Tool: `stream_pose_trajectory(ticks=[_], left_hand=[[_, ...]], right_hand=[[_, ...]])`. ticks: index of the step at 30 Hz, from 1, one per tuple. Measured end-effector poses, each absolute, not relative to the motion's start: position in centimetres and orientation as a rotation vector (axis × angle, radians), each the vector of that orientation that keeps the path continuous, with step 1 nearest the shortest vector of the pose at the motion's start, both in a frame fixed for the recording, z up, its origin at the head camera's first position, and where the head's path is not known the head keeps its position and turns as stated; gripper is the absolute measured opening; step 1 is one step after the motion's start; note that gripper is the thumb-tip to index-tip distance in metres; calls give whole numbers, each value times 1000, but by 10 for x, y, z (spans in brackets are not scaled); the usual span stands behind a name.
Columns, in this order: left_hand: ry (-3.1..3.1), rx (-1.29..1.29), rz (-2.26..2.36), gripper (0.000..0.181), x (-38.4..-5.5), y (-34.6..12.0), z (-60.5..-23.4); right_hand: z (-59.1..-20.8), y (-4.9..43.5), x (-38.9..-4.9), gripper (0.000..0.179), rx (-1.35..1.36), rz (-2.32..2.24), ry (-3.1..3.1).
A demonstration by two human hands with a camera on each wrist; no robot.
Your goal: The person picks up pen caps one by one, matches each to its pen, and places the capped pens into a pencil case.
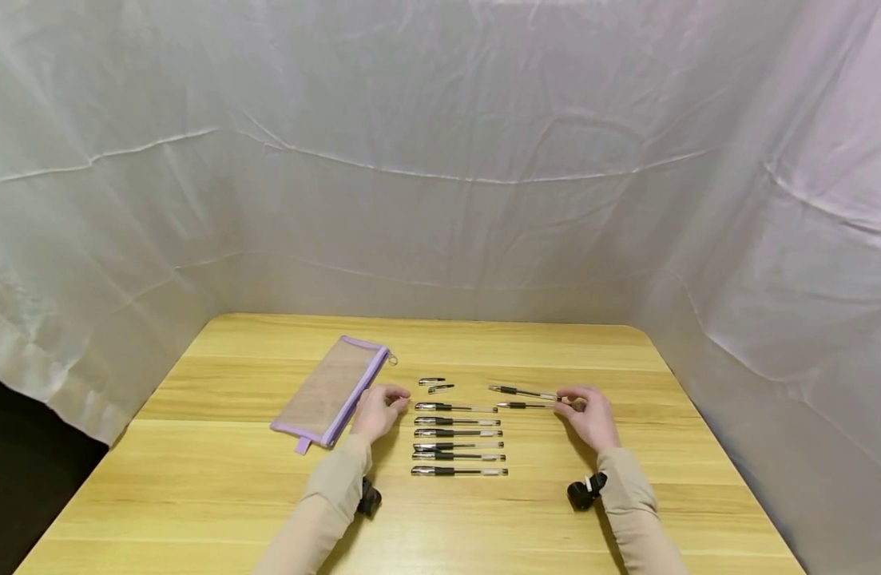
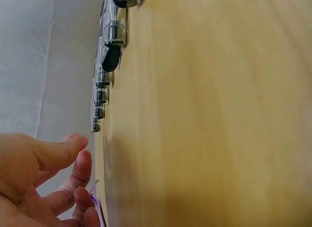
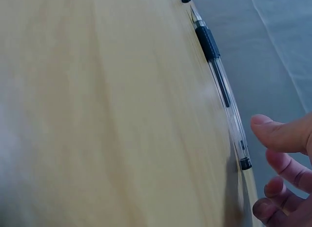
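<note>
My left hand [image 1: 381, 409] hovers beside the left end of a column of pens, its fingers loosely bent and holding nothing. In the left wrist view, the thumb and fingers [image 2: 80, 171] are apart, near the pens' capped ends [image 2: 111, 56]. My right hand [image 1: 589, 415] is at the right ends of two separate pens, an upper pen [image 1: 524, 392] and a lower uncapped pen [image 1: 515, 406]. The right wrist view shows a clear pen with a black grip [image 3: 209, 44] lying beside the fingers, with a gap between thumb and fingertips. Two pen caps [image 1: 431, 381] lie above the column.
Several clear pens with black grips [image 1: 443, 434] lie parallel in the middle of the wooden table [image 1: 196, 479]. A purple-edged mesh zip pouch [image 1: 328, 391] lies left of my left hand. Grey curtain [image 1: 440, 224] surrounds the table's back and sides.
</note>
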State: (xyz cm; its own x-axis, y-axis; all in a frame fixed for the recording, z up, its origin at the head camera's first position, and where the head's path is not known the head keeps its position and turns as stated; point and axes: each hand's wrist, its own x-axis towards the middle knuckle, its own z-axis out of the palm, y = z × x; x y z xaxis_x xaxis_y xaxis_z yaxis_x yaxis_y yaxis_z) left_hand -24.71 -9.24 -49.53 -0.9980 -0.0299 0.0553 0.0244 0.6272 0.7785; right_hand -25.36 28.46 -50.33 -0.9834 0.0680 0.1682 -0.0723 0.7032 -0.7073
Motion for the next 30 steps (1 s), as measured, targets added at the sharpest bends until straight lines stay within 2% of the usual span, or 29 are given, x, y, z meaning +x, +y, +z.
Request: stream_pose_trajectory(ticks=[16,30], left_hand=[[-2739,-30,-1306,15,-245,-99,-496],[-2754,-42,-1370,16,-244,-99,-497]], right_hand=[[-509,290,-257,33,42,1075,-2789],[-508,288,-256,30,13,1108,-2805]])
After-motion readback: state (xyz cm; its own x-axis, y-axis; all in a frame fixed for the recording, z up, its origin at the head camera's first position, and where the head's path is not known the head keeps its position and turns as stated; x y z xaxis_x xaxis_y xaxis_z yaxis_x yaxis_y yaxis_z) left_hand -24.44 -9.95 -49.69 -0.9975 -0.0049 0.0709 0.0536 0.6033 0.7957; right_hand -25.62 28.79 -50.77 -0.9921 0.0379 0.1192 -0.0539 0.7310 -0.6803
